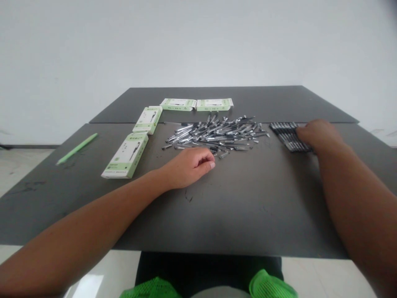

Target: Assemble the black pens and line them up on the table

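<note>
A loose pile of clear-barrelled pens (pixel 214 132) with dark caps lies mid-table, pointing many ways. At its near edge rests my left hand (pixel 194 165), fingers curled in and thumb alongside; nothing shows in it. To the right of the pile, several pens (pixel 287 134) lie side by side in a neat slanted row. My right hand (pixel 319 134) is down at the right end of this row, fingers closed on a pen there. The back of the hand hides the fingertips and much of that pen.
Two white-and-green pen boxes (pixel 125 155) (pixel 148 120) lie on the left of the dark table (pixel 235 215). Two more boxes (pixel 178 104) (pixel 214 104) lie end to end behind the pile. A light green pen-like stick (pixel 77 148) is at far left. A seam crosses the tabletop.
</note>
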A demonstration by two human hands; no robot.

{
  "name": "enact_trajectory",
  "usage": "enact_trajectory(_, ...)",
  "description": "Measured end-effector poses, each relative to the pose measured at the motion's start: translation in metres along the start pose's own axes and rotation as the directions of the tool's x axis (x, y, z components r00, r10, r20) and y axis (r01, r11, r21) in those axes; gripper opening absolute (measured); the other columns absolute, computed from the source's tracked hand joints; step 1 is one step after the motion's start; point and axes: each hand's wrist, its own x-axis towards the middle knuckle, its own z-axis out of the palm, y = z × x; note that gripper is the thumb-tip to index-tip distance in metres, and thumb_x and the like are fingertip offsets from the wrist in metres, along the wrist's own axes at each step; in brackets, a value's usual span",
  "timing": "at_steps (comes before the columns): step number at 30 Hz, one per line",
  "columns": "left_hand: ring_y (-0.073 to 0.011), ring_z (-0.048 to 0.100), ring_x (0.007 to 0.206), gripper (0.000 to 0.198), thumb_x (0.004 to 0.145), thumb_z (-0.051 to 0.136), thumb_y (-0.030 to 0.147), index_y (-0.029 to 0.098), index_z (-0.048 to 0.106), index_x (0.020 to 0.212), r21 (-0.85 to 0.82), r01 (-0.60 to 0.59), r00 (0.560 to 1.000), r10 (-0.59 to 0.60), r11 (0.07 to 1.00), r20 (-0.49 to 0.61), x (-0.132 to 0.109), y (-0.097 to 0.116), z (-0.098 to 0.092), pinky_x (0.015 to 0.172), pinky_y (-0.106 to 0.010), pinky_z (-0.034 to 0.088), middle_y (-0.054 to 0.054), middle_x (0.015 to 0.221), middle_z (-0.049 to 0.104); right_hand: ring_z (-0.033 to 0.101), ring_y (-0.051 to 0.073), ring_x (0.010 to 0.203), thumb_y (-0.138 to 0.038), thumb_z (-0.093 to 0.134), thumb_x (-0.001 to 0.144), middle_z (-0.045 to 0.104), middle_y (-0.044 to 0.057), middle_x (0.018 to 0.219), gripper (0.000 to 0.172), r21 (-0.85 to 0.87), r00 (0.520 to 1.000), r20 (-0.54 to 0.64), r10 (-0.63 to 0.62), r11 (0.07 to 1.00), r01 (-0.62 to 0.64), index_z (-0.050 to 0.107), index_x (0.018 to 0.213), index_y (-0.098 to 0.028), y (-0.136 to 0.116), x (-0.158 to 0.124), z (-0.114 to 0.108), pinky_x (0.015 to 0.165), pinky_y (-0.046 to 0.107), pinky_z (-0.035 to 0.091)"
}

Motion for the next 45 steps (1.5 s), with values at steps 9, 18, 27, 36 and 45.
enact_trajectory(9, -0.0172, 0.069, 0.083, 0.019, 0.105, 0.062, 0.035, 0.020, 0.073, 0.103, 0.003, -0.008, 1.000, 0.008, 1.000, -0.020, 0.000, -0.001, 0.000, 0.076, -0.031, 0.048, -0.002, 0.092, 0.076, 0.071, 0.043, 0.117, -0.039, 0.054, 0.101, 0.074, 0.039, 0.132, 0.061, -0.096, 0.993, 0.043, 0.112, 0.990, -0.107, 0.079, 0.131, 0.008, -0.015, -0.009, -0.010, 0.083, 0.047, 0.046)
enact_trajectory(18, -0.0172, 0.069, 0.084, 0.017, 0.105, 0.062, 0.032, 0.019, 0.073, 0.103, 0.034, -0.019, 0.999, 0.021, 0.999, -0.041, 0.000, -0.002, -0.003, 0.077, -0.031, 0.047, -0.002, 0.092, 0.075, 0.068, 0.035, 0.119, -0.031, 0.048, 0.105, 0.076, 0.030, 0.133, 0.049, 0.016, 0.964, -0.209, -0.164, 0.985, 0.171, 0.078, 0.135, -0.006, -0.064, -0.040, -0.036, 0.094, 0.042, 0.048)
enact_trajectory(27, -0.0171, 0.068, 0.083, 0.017, 0.104, 0.062, 0.031, 0.019, 0.073, 0.100, 0.036, -0.004, 0.999, 0.006, 0.999, -0.051, 0.003, -0.002, -0.005, 0.075, -0.031, 0.047, -0.002, 0.090, 0.075, 0.072, 0.029, 0.091, -0.024, 0.059, 0.096, 0.078, 0.013, 0.102, 0.029, 0.327, 0.653, -0.324, -0.685, 0.566, 0.756, 0.082, 0.112, -0.016, -0.132, -0.097, -0.013, 0.087, 0.042, 0.056)
enact_trajectory(36, -0.0167, 0.068, 0.080, 0.017, 0.103, 0.063, 0.031, 0.019, 0.074, 0.099, 0.060, 0.046, 0.997, -0.041, 0.997, -0.071, 0.005, -0.005, -0.004, 0.074, -0.031, 0.046, -0.001, 0.089, 0.076, 0.072, 0.031, 0.099, -0.016, 0.059, 0.096, 0.074, 0.015, 0.102, 0.025, 0.248, 0.452, -0.353, -0.820, 0.383, 0.890, 0.080, 0.109, -0.015, -0.141, -0.101, -0.003, 0.092, 0.044, 0.058)
enact_trajectory(45, -0.0162, 0.068, 0.080, 0.015, 0.103, 0.065, 0.029, 0.020, 0.075, 0.098, 0.083, 0.051, 0.994, -0.043, 0.995, -0.102, 0.006, -0.010, -0.002, 0.074, -0.031, 0.045, 0.000, 0.088, 0.077, 0.071, 0.036, 0.112, -0.014, 0.061, 0.095, 0.077, 0.018, 0.115, 0.030, 0.255, 0.418, -0.360, -0.834, 0.343, 0.904, 0.080, 0.119, -0.015, -0.149, -0.104, 0.008, 0.105, 0.052, 0.057)
